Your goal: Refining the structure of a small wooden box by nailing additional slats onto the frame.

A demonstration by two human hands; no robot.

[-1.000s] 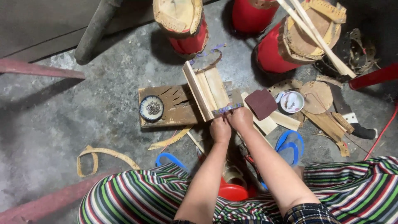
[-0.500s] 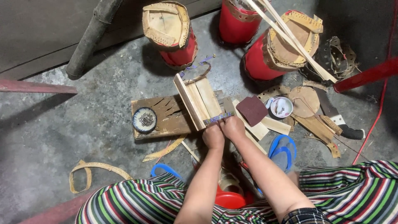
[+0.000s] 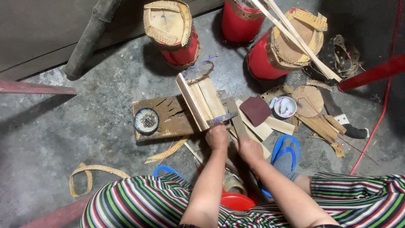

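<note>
A grey concrete floor [image 3: 84,122] fills the scene, and the person sits at its near edge in striped trousers [image 3: 139,202]. Three red drums stand at the far side: one far left of centre [image 3: 173,31] with a pale skin top, one in the far middle [image 3: 238,21], and one tipped over at the far right [image 3: 274,48] with long pale strips laid across it. A brown wooden board [image 3: 173,120] lies on the floor in the middle. On its left end sits a small round dish [image 3: 146,120] of tiny metal pieces. On its right end lies a bundle of pale flat slats [image 3: 202,101], tilted, with a blue band across its near end. A dark red pad [image 3: 256,109] lies just right of the slats, and a small white bowl [image 3: 285,106] right of that. A blue sandal [image 3: 287,152] sits at the near right.

The left hand [image 3: 217,137] is curled shut against the near end of the slats. The right hand [image 3: 249,148] is closed around a thin dark strip [image 3: 236,118] that runs far from it, beside the slats.
</note>
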